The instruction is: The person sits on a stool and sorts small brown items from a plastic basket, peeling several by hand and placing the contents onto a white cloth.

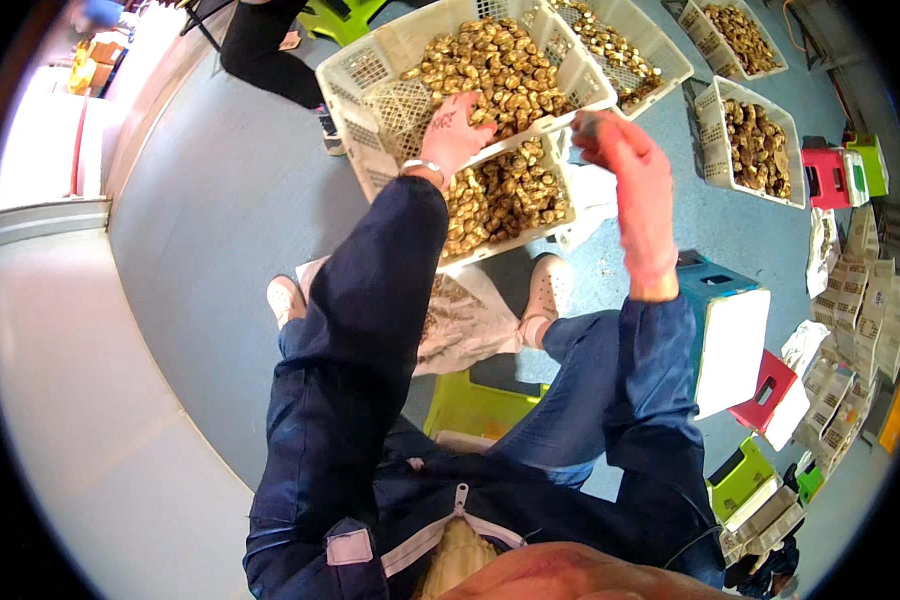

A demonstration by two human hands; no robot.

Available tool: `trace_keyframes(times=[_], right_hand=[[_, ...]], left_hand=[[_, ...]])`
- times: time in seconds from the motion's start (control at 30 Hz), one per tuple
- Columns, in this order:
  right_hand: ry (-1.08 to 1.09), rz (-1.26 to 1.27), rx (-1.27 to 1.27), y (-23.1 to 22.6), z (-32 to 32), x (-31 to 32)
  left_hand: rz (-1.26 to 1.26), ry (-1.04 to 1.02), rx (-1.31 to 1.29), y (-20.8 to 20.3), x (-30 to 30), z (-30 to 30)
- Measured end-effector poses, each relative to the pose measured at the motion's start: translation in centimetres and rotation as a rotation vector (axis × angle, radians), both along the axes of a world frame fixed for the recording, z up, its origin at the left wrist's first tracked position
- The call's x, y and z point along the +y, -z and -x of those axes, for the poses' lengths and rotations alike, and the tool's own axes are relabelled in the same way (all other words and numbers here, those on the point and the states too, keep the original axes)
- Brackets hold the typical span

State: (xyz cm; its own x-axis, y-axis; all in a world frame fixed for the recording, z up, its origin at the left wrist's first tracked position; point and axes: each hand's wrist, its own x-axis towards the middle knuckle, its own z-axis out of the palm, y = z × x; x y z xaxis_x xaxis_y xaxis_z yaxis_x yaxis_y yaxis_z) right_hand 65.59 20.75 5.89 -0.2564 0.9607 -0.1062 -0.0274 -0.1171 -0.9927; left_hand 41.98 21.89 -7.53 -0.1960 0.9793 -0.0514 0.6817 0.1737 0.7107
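Note:
My left hand (452, 135), in a pink glove, reaches into a large white plastic crate (342, 118). Its thumb and fingers are apart and touch the near side of a heap of brown, roundish mushrooms (500, 65). Over the crate's right corner I hold up my right hand (622, 160), also gloved in pink. Its fingers are curled together around something dark at their tips, too blurred to name. Closer to me, a smaller white crate (515, 240) holds more of the brown mushrooms (500, 195).
Behind stands another mushroom crate (660, 92); two more (705, 160) (690, 22) stand to the right. A blue stool (715, 275) with a white side is beside my right arm. A cloth sack (470, 320) lies between my feet. Another person's leg (265, 55) shows at far left.

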Motion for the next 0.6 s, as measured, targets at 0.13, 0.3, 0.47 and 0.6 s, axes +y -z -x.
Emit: trace_keyframes(times=[0.13, 0.3, 0.47, 0.6], right_hand=[[0.024, 0.102, -0.205, -1.6, 0.8, -2.3], [0.058, 0.155, -0.255, -1.3, -0.3, -3.7], [-0.026, -0.048, -0.36, -0.7, -1.4, -1.8], [-0.049, -0.112, -0.354, -0.1, -1.7, -1.0]], left_hand=[[0.02, 0.104, 0.324, 2.7, 6.1, 0.9], [0.16, 0.236, 0.428, 3.4, 12.9, -0.1], [0.257, 0.253, 0.57, 5.0, 18.0, -2.2], [0.461, 0.302, 0.447, 5.8, 20.0, -3.1]])
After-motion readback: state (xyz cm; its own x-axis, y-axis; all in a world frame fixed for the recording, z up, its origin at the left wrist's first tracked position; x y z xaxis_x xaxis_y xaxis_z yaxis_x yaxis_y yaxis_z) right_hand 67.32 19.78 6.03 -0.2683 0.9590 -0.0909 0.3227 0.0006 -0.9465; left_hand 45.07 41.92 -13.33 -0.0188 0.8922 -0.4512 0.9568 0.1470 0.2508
